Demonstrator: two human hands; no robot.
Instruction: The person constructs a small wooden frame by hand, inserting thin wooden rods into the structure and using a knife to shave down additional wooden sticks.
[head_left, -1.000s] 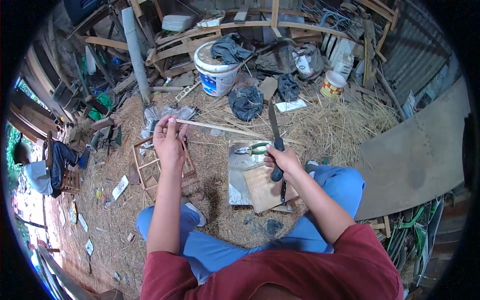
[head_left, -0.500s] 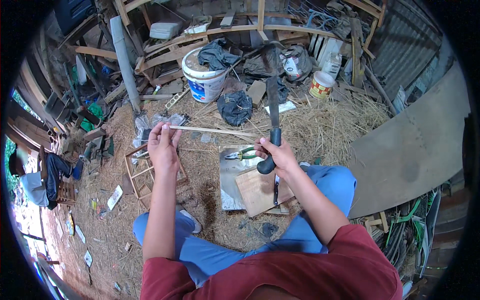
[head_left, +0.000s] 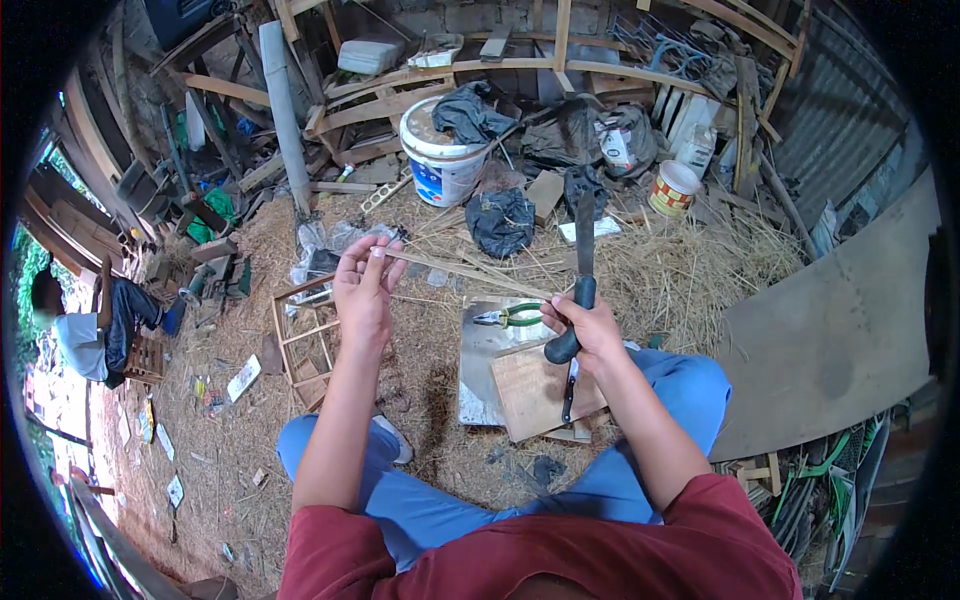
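Observation:
A thin pale wooden strip (head_left: 465,270) runs between my two hands, slanting down to the right. My left hand (head_left: 366,290) pinches its left end between thumb and fingers. At its right end, my right hand (head_left: 580,322) is closed on the dark handle of a machete (head_left: 585,240), whose long blade points away from me; the fingertips also meet the strip. Below my right hand lie green-handled pliers (head_left: 510,316) on a metal sheet (head_left: 478,375). A wooden board (head_left: 540,385) rests partly on that sheet, and a small black-handled knife (head_left: 570,392) lies on the board.
Left of my hands stands a slatted wooden frame (head_left: 302,340). Further off are a white bucket (head_left: 440,165), black plastic bags (head_left: 500,222) and a small yellow-red tub (head_left: 674,188). A large curved panel (head_left: 830,330) leans at the right. Another person (head_left: 85,330) sits far left.
The view has shifted, so the surroundings sit further right. My left hand has lifted its end of the strip a little, so the strip now slants more. Both holds stay the same.

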